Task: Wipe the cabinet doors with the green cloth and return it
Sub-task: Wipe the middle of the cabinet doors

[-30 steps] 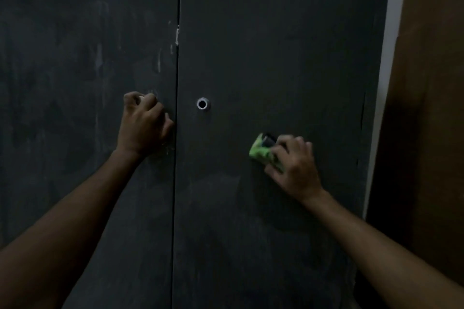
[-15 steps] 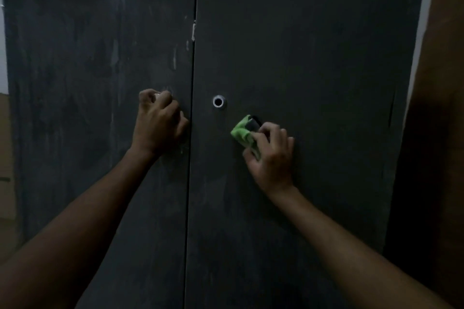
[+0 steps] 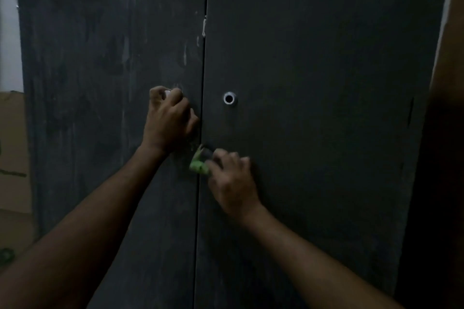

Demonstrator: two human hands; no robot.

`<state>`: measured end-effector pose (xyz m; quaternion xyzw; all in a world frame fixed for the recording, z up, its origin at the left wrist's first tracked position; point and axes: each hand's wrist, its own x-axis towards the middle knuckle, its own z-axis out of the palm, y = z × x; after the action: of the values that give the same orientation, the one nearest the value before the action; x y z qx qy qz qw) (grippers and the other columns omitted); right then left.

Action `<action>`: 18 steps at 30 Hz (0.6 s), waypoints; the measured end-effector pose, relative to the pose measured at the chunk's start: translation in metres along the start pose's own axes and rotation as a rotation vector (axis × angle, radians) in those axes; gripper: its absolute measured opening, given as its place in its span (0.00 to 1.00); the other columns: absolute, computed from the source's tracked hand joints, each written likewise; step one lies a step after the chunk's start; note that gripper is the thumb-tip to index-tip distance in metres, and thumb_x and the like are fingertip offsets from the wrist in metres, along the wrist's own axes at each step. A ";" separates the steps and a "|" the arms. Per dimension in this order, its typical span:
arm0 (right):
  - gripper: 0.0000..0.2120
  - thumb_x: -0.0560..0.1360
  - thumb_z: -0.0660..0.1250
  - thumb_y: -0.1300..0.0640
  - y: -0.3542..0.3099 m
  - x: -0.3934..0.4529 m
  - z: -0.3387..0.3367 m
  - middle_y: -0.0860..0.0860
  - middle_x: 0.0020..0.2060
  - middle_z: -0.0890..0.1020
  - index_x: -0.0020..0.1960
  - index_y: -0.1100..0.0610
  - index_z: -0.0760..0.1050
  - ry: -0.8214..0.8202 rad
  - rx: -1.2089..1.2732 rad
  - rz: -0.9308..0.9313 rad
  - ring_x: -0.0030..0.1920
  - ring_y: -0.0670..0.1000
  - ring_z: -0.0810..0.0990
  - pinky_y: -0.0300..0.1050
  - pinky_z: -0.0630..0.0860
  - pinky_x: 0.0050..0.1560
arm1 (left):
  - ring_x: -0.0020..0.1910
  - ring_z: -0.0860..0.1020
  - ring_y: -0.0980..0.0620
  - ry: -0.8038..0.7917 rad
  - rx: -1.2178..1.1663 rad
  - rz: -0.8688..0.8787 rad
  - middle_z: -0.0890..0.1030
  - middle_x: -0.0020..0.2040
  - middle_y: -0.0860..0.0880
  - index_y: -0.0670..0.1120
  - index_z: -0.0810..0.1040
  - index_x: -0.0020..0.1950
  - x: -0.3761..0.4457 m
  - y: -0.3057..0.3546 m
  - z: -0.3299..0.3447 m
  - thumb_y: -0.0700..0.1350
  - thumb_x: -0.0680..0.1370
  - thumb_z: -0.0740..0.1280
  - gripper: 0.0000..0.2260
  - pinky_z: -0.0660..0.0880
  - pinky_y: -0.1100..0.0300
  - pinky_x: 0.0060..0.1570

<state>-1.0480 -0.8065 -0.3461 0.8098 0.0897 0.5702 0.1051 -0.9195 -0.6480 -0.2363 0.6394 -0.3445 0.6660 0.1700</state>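
Two tall dark cabinet doors fill nearly the whole frame. My left door [image 3: 105,133] takes the left half and is streaked with pale smears, thickest toward its upper right near the seam; my right door [image 3: 326,133] takes the right half and looks more even, though the light is too dim to call it clean. A small round metal lock [image 3: 229,98] sits just right of the seam, a little above the middle. At the far left edge I can make out a brown cardboard box [image 3: 12,145].

My left hand [image 3: 168,121] is at centre frame, fingers curled round something pale on the left door, probably its knob, bracing the door. My right hand [image 3: 232,182] is just below and to the right, fingers bent over the green cloth [image 3: 198,164] and pressing it flat against the doors right at the seam, below the lock.

I judge I am mid-wipe, working the inner edge of the right door. Next I would carry the cloth across onto the streaked left door, pressing firmly over those smears. Returning the cloth is not yet due.
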 end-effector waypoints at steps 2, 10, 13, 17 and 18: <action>0.13 0.76 0.63 0.49 -0.013 -0.043 0.002 0.53 0.60 0.78 0.56 0.52 0.80 -0.293 -0.002 -0.311 0.53 0.56 0.78 0.53 0.72 0.50 | 0.48 0.71 0.41 -0.019 0.012 -0.006 0.75 0.43 0.43 0.43 0.75 0.41 0.001 0.000 -0.003 0.45 0.79 0.66 0.09 0.68 0.43 0.59; 0.14 0.68 0.74 0.53 0.044 0.003 -0.034 0.54 0.55 0.78 0.53 0.53 0.81 0.045 -0.004 0.201 0.52 0.57 0.74 0.52 0.68 0.49 | 0.49 0.71 0.40 -0.027 0.015 -0.031 0.75 0.44 0.43 0.43 0.75 0.41 0.000 0.001 0.000 0.45 0.80 0.66 0.09 0.66 0.45 0.59; 0.14 0.75 0.68 0.58 0.003 -0.037 -0.004 0.56 0.61 0.78 0.60 0.54 0.80 0.004 0.036 0.151 0.55 0.58 0.75 0.53 0.70 0.51 | 0.48 0.72 0.40 -0.028 0.011 -0.006 0.75 0.43 0.42 0.42 0.75 0.40 0.001 0.002 -0.005 0.44 0.80 0.65 0.09 0.67 0.44 0.60; 0.13 0.72 0.68 0.51 0.014 -0.112 -0.019 0.52 0.62 0.77 0.56 0.50 0.80 -0.499 0.002 -0.379 0.56 0.56 0.77 0.53 0.71 0.53 | 0.49 0.72 0.39 -0.066 0.033 -0.025 0.76 0.45 0.41 0.41 0.75 0.41 0.003 0.008 -0.010 0.43 0.80 0.64 0.09 0.66 0.43 0.61; 0.13 0.69 0.70 0.49 0.031 -0.111 -0.030 0.51 0.59 0.78 0.52 0.49 0.80 -0.465 -0.001 -0.344 0.54 0.56 0.78 0.52 0.69 0.52 | 0.49 0.71 0.39 -0.058 0.028 -0.023 0.76 0.44 0.41 0.41 0.75 0.41 0.003 0.010 -0.011 0.43 0.79 0.65 0.09 0.66 0.44 0.60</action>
<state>-1.1130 -0.8634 -0.4285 0.8917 0.1988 0.3430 0.2185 -0.9340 -0.6483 -0.2351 0.6645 -0.3326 0.6501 0.1586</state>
